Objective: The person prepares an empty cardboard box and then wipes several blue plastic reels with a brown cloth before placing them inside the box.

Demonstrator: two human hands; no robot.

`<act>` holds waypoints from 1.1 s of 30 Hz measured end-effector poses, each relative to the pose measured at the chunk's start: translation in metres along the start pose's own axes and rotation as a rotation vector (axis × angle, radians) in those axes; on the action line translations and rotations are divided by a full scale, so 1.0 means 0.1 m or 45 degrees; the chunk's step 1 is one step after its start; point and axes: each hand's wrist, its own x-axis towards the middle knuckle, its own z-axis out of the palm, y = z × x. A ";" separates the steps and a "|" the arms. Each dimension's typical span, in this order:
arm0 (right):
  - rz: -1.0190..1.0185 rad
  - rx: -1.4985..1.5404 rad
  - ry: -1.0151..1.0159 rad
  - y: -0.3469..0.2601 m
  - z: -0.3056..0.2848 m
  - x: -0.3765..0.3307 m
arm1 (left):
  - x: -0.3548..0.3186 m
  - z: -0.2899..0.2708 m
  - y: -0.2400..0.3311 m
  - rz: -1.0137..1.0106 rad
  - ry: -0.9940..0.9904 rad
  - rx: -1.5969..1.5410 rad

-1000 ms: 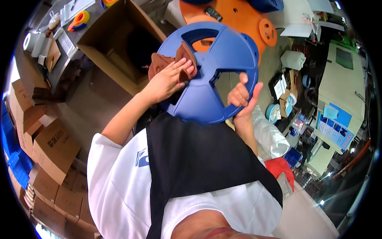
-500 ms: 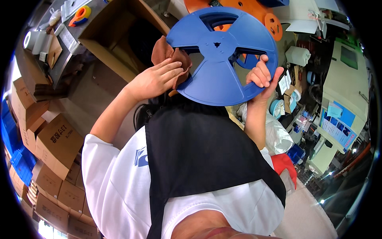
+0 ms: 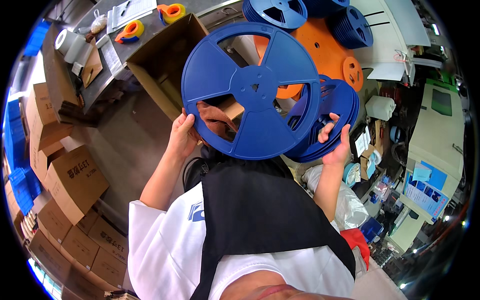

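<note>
A large blue plastic reel point(image 3: 276, 127) with wide cut-outs fills the space in front of my chest. My left hand point(image 3: 183, 136) pinches its left rim, thumb on the face. Behind it on the right, several more blue reels point(image 3: 345, 100) stand tilted in a stack. My right hand point(image 3: 336, 142) is closed around the stack's right edge, its fingers coming through a cut-out. Through the front reel's lower left opening a brown cloth point(image 3: 216, 120) shows; what holds it up is hidden.
An open cardboard box point(image 3: 162, 62) stands at the far left, beside a dark table with two tape dispensers point(image 3: 131, 31). Stacked blue reels point(image 3: 351, 27) rest around an orange round plate point(image 3: 320, 42) at the back. Closed cartons point(image 3: 75, 180) pile up on the left.
One blue reel has come away leftward from the others, exposing the stack in my right hand. My left hand has moved from the brown cloth to this reel's rim.
</note>
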 end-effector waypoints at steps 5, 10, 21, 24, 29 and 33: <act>0.075 0.063 -0.056 0.03 0.05 0.00 | -0.08 -0.22 -0.04 -0.036 -0.077 -0.050; 0.125 0.081 -0.049 0.05 0.06 0.01 | -0.14 -0.18 -0.07 0.010 0.015 -0.051; 0.203 -0.140 0.312 0.20 -0.07 0.03 | -0.20 -0.46 0.08 0.146 0.355 0.368; 0.197 -0.358 0.402 0.29 -0.05 0.01 | -0.01 -0.43 0.04 0.133 0.589 0.819; 0.126 -0.381 0.429 0.33 -0.03 -0.04 | 0.58 -0.87 -0.30 0.260 0.836 1.722; 0.153 -0.321 0.446 0.34 -0.11 -0.12 | 0.89 -1.10 -0.53 0.114 0.934 1.782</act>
